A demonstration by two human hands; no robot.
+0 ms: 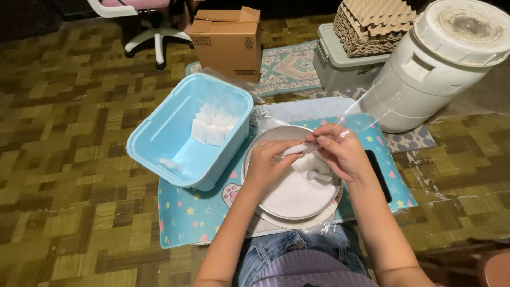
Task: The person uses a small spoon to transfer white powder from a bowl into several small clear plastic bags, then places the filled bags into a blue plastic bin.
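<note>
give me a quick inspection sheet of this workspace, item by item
surface: pastel lap table with star and paw prints, over a parquet floor
job's things: round metal bowl of white powder; small white stick-shaped piece over it; clear plastic film
clutter: light blue tub holding white blocks; black flat object by the right wrist
grippers: left hand and right hand pinch the white piece together
cables: nothing seen
surroundings: cardboard box, egg trays, grey bin, white drum, rug, chair base

A home: parquet floor (64, 175), rug (289, 66), cardboard box (228, 42).
</note>
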